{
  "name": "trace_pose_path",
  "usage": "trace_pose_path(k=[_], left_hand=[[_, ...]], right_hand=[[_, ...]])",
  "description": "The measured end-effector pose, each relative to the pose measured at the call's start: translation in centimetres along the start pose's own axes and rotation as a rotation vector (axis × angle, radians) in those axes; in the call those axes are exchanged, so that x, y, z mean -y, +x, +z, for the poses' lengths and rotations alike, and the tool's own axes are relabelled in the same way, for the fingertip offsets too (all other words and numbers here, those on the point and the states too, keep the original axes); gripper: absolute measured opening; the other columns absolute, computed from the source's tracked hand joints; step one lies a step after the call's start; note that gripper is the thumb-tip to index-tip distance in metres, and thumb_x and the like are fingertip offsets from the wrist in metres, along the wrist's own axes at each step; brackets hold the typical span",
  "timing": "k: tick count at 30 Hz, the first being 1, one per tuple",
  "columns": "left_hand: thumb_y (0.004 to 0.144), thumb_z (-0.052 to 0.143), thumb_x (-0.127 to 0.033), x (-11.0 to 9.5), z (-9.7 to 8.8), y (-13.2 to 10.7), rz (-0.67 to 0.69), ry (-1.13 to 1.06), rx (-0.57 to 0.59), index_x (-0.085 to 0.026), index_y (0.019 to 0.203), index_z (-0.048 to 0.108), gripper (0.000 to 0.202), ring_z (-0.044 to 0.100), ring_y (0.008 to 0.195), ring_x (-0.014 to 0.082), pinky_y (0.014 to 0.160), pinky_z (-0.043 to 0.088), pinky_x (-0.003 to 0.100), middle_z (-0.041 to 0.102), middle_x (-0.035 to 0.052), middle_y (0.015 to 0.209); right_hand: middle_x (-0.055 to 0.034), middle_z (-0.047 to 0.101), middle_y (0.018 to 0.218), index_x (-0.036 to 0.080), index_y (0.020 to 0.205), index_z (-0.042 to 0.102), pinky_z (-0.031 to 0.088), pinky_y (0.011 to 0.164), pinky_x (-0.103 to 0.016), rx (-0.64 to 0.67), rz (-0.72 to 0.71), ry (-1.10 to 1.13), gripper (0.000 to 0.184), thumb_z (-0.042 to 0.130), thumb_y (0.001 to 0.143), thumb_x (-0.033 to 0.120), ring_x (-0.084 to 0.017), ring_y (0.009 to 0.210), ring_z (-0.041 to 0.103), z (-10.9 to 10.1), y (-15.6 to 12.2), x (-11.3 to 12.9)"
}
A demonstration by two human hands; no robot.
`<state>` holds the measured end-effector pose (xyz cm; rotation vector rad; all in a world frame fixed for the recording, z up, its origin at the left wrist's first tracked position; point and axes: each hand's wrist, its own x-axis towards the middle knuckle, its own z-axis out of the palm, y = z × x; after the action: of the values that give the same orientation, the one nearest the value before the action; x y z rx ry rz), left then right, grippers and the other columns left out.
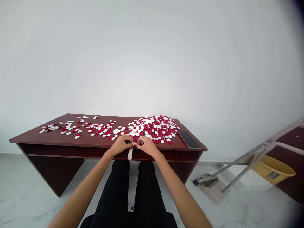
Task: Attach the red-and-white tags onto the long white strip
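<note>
Red-and-white diamond pieces occupy the far half of the work area, in two groupings. A dense heap of diamonds (pixel 153 129) lies at the right-centre of the dark red-brown wooden surface (pixel 57 134). Scattered diamonds (pixel 99 129) extend in a loose band from the heap toward the left end.

Both hands meet at the near edge of the surface, directly in front of the heap. The grip of the left hand (pixel 121 144) and the grip of the right hand (pixel 147 146) are each closed in a pinch, fingertips drawn together on a small red-and-white piece (pixel 135 144). At this view, the exact contact of each fingertip is too small to resolve. A pale flat stick (pixel 129 153) projects downward from beneath the hands, past the surface edge; its upper end is hidden by the fingers.

A black smartphone (pixel 189 139) lies at the right end of the surface, just beside the heap and angled to the edge. Black trousers (pixel 118 190) occupy the lower centre, below the surface. To the right, on the pale marble floor (pixel 23 196), a metal folding frame (pixel 239 161) leans near a yellow plastic tub (pixel 273 169), which sits at the edge of a dark red mat (pixel 292 148).
</note>
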<state>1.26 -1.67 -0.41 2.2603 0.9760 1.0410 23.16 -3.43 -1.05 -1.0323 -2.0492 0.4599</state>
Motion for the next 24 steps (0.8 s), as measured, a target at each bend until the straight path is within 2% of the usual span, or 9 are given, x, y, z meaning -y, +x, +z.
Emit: trace_pose_path(k=[5,8,11,15,18,20,24], left_hand=[[0.089,0.064,-0.043,-0.1,0.5,-0.1,-0.091,-0.035,-0.069,-0.021,0.089,0.076,0.024,0.069,0.088,0.0237,0.08,0.052,0.032,0.077,0.0055,0.094],[0.091,0.062,-0.047,0.1,0.9,-0.2,-0.066,-0.008,-0.071,-0.023,0.089,0.077,0.028,0.068,0.093,0.0244,0.083,0.051,0.032,0.077,0.0056,0.097],[0.09,0.065,-0.048,0.5,1.0,-0.3,-0.04,0.055,-0.069,-0.024,0.087,0.077,0.028,0.067,0.095,0.0242,0.084,0.05,0.031,0.076,0.0047,0.095],[0.094,0.06,-0.046,1.0,1.0,-0.2,-0.041,0.086,-0.073,-0.023,0.086,0.075,0.029,0.066,0.089,0.0224,0.08,0.05,0.03,0.075,0.004,0.09],[0.093,0.062,-0.044,1.2,1.2,-0.3,-0.025,0.093,-0.068,-0.023,0.088,0.076,0.025,0.067,0.094,0.0233,0.084,0.05,0.031,0.076,0.0044,0.096],[0.09,0.066,-0.04,1.2,1.4,-0.3,-0.019,0.117,-0.074,-0.025,0.088,0.077,0.019,0.067,0.1,0.0243,0.087,0.05,0.031,0.076,0.0045,0.102],[0.088,0.068,-0.038,1.2,1.8,-0.2,-0.026,0.164,-0.077,-0.027,0.09,0.079,0.015,0.066,0.104,0.025,0.086,0.05,0.031,0.076,0.0035,0.107]], right_hand=[[0.0001,0.059,0.075,0.021,0.07,0.054,0.035,0.058,-0.026,-0.038,0.034,-0.083,0.026,0.065,0.09,0.032,-0.015,0.065,0.051,0.5,0.0,0.1],[0.0004,0.058,0.076,0.021,0.071,0.052,0.033,0.059,-0.026,-0.061,0.035,-0.158,0.023,0.065,0.089,0.028,-0.015,0.067,0.05,0.9,0.0,0.1],[0.0,0.06,0.081,0.021,0.074,0.055,0.034,0.062,-0.026,-0.036,-0.001,-0.164,0.019,0.065,0.089,0.027,-0.015,0.07,0.052,0.9,-0.1,0.1],[0.0003,0.06,0.082,0.022,0.084,0.058,0.04,0.061,-0.026,-0.024,0.029,0.006,0.017,0.065,0.092,0.036,-0.015,0.068,0.054,0.3,-0.2,-0.2],[-0.0006,0.064,0.092,0.023,0.101,0.061,0.045,0.06,-0.027,-0.056,0.09,0.128,0.024,0.067,0.091,0.044,-0.015,0.065,0.055,0.2,-0.1,-0.4],[-0.003,0.067,0.101,0.024,0.106,0.065,0.048,0.063,-0.028,-0.063,0.072,0.12,0.027,0.07,0.09,0.045,-0.015,0.069,0.059,0.4,0.1,-0.5],[-0.0042,0.07,0.095,0.024,0.097,0.073,0.048,0.069,-0.03,-0.128,0.024,0.049,0.021,0.07,0.091,0.043,-0.018,0.076,0.063,1.1,0.4,-0.5]])
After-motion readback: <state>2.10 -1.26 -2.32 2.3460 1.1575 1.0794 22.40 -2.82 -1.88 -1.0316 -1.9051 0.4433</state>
